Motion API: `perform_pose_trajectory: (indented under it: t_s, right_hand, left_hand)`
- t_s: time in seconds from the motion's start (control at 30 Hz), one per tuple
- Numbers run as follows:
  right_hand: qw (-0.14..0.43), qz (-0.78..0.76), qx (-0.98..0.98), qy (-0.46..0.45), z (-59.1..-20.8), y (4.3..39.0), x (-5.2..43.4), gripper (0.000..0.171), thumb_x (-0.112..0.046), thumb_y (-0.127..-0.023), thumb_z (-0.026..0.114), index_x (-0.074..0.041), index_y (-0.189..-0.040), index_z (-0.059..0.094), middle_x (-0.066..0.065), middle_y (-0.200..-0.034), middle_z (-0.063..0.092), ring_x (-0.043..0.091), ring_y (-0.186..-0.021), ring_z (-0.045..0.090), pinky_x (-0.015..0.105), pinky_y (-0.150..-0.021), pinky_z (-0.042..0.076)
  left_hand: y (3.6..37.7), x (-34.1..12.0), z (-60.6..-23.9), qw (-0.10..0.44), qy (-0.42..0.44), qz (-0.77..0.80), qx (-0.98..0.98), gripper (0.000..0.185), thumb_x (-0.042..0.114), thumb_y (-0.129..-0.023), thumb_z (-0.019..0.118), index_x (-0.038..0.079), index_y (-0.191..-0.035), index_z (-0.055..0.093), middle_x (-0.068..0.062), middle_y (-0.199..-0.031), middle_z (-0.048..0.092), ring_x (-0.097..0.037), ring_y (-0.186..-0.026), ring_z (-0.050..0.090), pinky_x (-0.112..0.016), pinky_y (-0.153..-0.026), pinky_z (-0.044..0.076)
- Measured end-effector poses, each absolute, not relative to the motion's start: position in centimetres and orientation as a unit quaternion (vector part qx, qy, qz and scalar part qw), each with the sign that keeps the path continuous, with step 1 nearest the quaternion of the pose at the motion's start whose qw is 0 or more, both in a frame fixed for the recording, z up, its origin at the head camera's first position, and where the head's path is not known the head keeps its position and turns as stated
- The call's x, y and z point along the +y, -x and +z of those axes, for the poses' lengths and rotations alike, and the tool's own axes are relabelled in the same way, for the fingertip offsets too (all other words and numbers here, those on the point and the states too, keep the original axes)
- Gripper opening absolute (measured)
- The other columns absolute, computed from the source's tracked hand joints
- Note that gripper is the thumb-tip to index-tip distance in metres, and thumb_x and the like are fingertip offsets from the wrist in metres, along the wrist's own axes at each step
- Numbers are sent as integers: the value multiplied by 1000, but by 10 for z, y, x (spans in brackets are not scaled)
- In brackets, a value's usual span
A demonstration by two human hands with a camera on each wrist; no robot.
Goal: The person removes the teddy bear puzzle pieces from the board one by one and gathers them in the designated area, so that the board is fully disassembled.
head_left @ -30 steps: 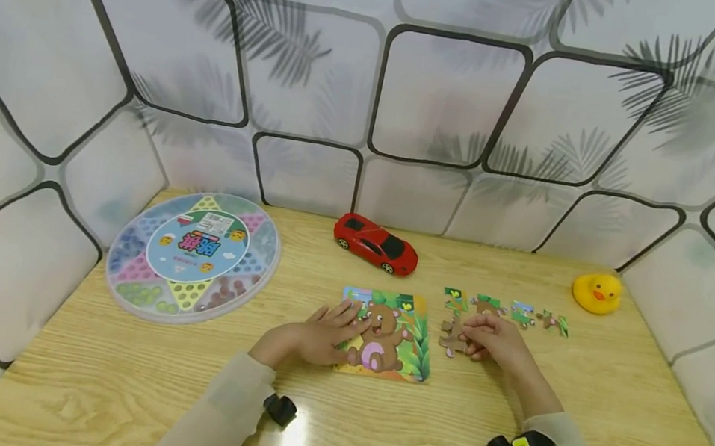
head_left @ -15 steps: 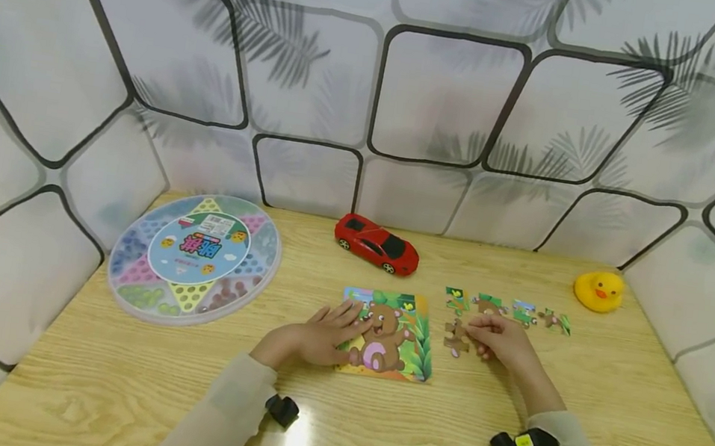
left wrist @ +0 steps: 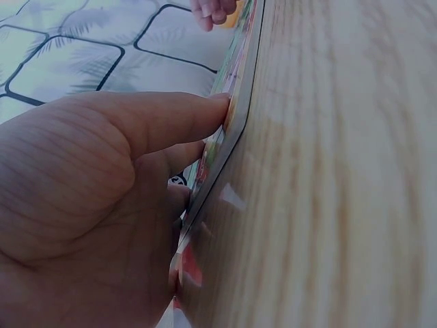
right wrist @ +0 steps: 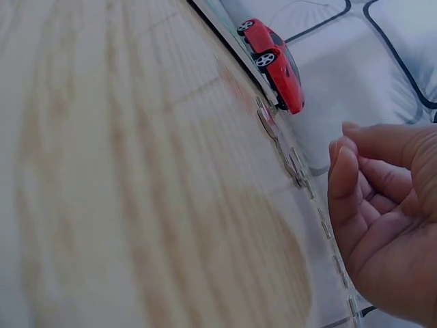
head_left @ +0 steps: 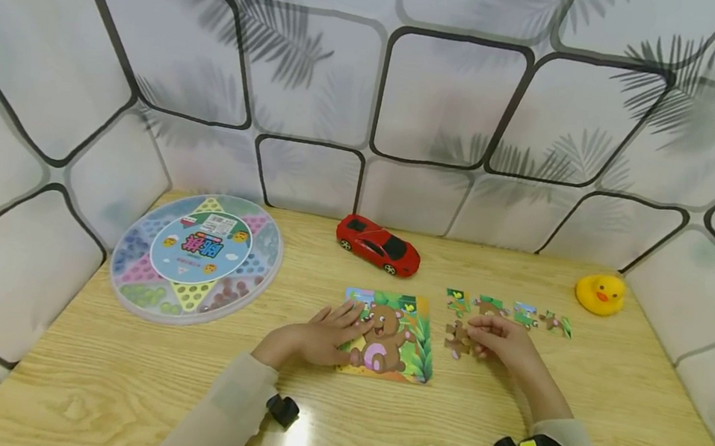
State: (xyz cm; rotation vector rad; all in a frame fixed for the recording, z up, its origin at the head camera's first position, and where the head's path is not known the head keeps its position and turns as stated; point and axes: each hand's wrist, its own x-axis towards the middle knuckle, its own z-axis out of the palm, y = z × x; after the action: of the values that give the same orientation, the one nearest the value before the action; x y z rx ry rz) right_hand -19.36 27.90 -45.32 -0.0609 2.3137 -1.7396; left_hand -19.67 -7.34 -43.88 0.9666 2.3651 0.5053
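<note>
In the head view, my left hand point(head_left: 322, 335) rests spread on the left part of a bear picture puzzle point(head_left: 382, 347) lying on the table. Its thumb touches the puzzle's near edge in the left wrist view. My right hand point(head_left: 505, 340) is beside a loose brown puzzle piece point(head_left: 456, 340), just right of the picture. From the right wrist, its fingers point(right wrist: 348, 181) are curled, with thumb and fingertips drawn together and nothing visible between them. The brown piece point(right wrist: 278, 140) lies flat, apart from the fingertips in that view.
Several loose pieces form a row behind the right hand, among them a green piece with a yellow bird point(head_left: 458, 302). A red toy car point(head_left: 378, 245) stands behind the picture. A yellow rubber duck point(head_left: 600, 294) sits far right, and a round Chinese checkers set point(head_left: 197, 258) lies left.
The right fingertips have drawn back slightly to the right, off the brown piece, which shows more fully. My left hand stays on the picture.
</note>
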Motion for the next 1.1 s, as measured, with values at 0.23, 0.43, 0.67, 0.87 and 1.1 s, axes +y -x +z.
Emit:
perform_pose_trajectory:
  t_s: [0.23, 0.43, 0.67, 0.87, 1.1]
  right_hand:
    - [113, -611, 781, 64, -450, 192, 273, 42, -14, -94, 60, 17, -120, 50, -3, -91, 64, 8, -73, 60, 23, -67, 53]
    - [95, -630, 762, 116, -447, 191, 263, 32, -8, -95, 57, 16, -115, 53, -2, -90, 63, 7, -72, 60, 24, -66, 53]
    - [117, -661, 727, 146, -443, 190, 247, 25, -6, -94, 57, 9, -113, 59, 7, -83, 63, 9, -65, 58, 25, -57, 51]
    - [136, -647, 740, 126, -442, 189, 225, 35, -11, -93, 61, 15, -114, 53, 4, -82, 62, 8, -66, 57, 22, -50, 42]
    - [185, -635, 739, 128, -447, 191, 200, 38, -11, -92, 61, 19, -115, 51, 5, -87, 66, 8, -68, 59, 24, -64, 52]
  left_hand:
    - [197, -74, -439, 266, -359, 189, 874, 65, 43, -99, 39, 16, -153, 14, -13, -158, -6, -28, -144, -13, -54, -112, -2]
    - [197, -73, -439, 267, -356, 185, 876, 66, 44, -99, 39, 18, -153, 13, -10, -158, -8, -26, -143, -14, -53, -112, -4]
    - [198, -73, -441, 268, -354, 182, 877, 67, 45, -98, 39, 19, -153, 12, -9, -158, -8, -24, -143, -15, -52, -113, -4]
    - [198, -73, -441, 269, -353, 188, 876, 66, 45, -98, 40, 18, -153, 14, -10, -158, -8, -25, -144, -14, -53, -113, -3]
    - [198, -73, -440, 272, -349, 193, 876, 67, 45, -98, 41, 19, -153, 14, -9, -158, -7, -24, -144, -14, -52, -113, -3]
